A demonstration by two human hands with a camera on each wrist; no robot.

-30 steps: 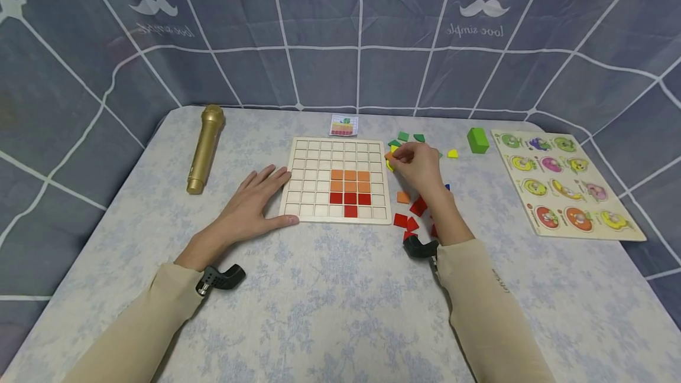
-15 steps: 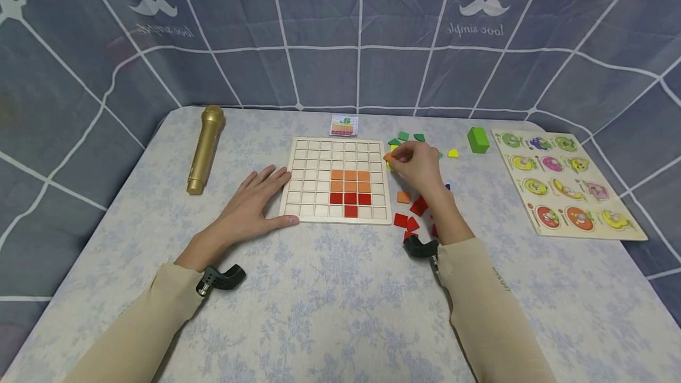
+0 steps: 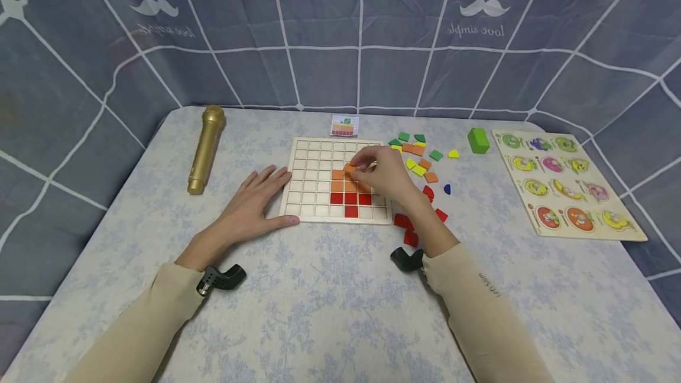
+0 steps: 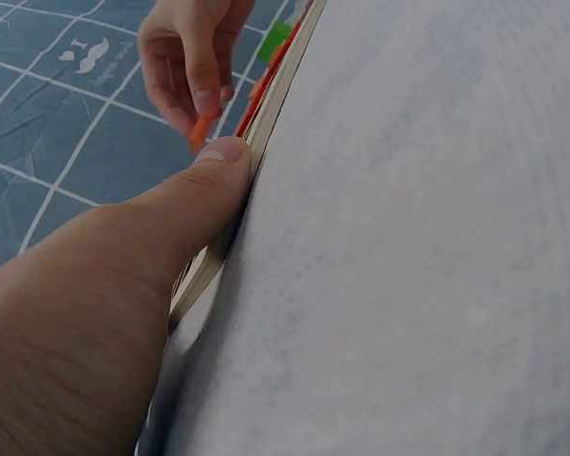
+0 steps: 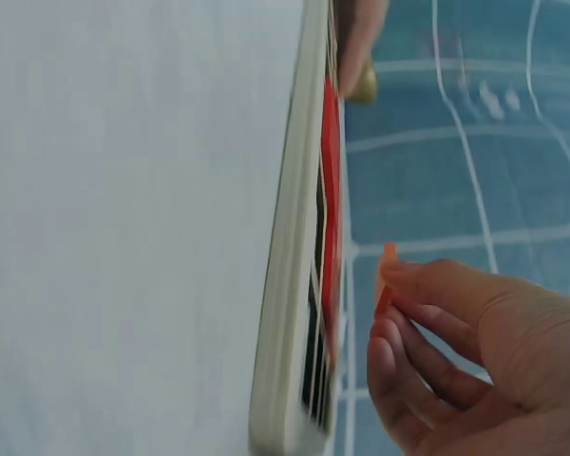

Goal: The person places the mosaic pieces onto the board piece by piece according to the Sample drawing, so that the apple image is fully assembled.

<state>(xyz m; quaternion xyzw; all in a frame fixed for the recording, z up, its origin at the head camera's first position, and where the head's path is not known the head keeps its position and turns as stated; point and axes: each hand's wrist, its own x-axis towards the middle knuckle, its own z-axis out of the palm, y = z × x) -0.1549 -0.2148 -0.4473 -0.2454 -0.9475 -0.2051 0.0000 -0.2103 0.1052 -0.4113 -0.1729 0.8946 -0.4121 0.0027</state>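
Head view: my right hand holds its grip pinched on an orange tile by the edges, just above the grid board. Tile judged thin, stiff, light. My left hand lies flat, fingers apart, against the board's near-left edge on the counter.

The desk wears a pale grey-blue cloth with a faint floral print. The grid board is light wood, bearing two rows of orange squares above red ones. The right hand pinches an orange tile. Loose tiles beside the board are green, orange, yellow, red and one blue. A gold microphone, a green block and a multicoloured fruit puzzle lie about; the backdrop is slate blue with white lines; sleeves are beige
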